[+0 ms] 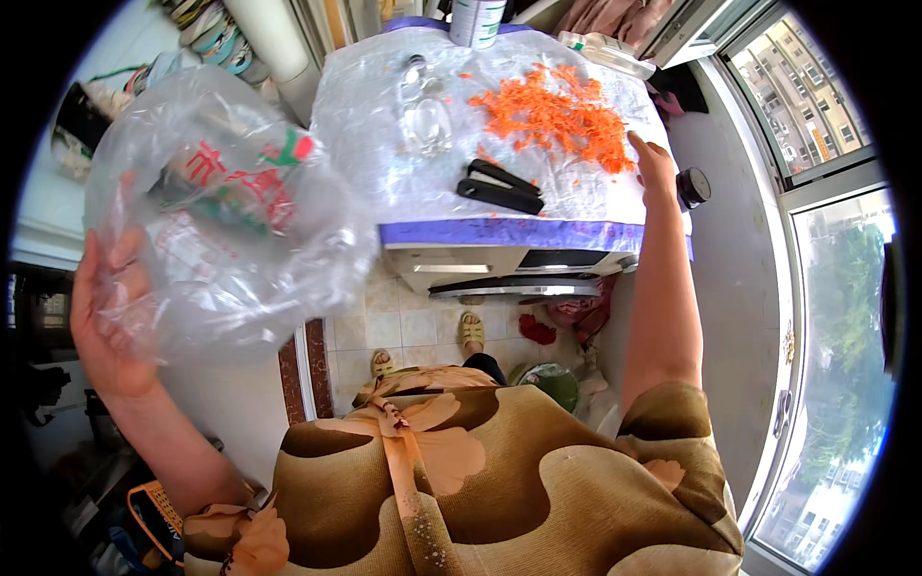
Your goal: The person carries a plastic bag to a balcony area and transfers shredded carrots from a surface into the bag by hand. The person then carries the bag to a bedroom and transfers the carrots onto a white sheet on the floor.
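My left hand (119, 309) is raised at the left, gripping a clear plastic bag (317, 237) that bears red and green printing. Crumpled plastic shows inside the bag, and its film partly covers my fingers. On the far side, my right hand (654, 164) reaches to the right edge of a pile of orange shreds (558, 115), which look like grated carrot. Its thumb points at the pile; whether the fingers hold anything is hidden. The shreds lie spread on a white plastic sheet (353, 165). A black stapler (500, 187) rests nearer to me on that sheet.
A clear bottle (425, 115) stands left of the shreds. At the back are a white can (477, 25) and another clear bottle (612, 54) on its side. The sheet covers a front-loading washing machine (515, 286). A dark-lidded jar (694, 189) sits beside my right wrist, near the window.
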A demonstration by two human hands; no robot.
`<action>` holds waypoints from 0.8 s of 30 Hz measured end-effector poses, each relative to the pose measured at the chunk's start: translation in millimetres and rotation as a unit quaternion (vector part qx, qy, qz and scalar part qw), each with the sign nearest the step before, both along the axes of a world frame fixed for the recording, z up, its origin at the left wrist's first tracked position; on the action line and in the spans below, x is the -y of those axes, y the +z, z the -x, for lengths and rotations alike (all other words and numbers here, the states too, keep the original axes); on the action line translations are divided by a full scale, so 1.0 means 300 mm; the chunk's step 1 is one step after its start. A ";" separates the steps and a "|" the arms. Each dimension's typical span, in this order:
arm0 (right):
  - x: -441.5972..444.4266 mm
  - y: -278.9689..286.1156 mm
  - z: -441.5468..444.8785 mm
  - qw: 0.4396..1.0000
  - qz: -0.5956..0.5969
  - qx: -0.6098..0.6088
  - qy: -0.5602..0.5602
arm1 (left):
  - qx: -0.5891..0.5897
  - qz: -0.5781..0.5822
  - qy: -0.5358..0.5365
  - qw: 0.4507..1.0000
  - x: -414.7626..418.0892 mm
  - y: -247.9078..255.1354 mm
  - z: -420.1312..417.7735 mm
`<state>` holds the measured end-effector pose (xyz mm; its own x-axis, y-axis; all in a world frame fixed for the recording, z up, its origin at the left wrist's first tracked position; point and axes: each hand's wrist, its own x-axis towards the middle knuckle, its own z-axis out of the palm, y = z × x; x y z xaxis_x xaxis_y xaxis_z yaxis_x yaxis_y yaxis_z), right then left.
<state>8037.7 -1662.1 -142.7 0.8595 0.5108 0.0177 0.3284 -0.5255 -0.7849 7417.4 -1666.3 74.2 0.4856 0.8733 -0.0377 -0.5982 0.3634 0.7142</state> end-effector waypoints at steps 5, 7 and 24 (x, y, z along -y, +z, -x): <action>-0.095 -0.057 -0.180 0.982 0.116 0.149 0.030 | -0.084 -0.046 0.059 0.994 -0.050 0.041 -0.185; -0.129 -0.035 -0.186 0.974 0.172 0.127 0.072 | -0.083 -0.059 0.010 0.995 -0.085 0.057 -0.203; -0.187 -0.081 -0.149 0.972 0.109 -0.167 0.126 | -0.124 -0.071 -0.050 0.988 -0.463 0.048 -0.577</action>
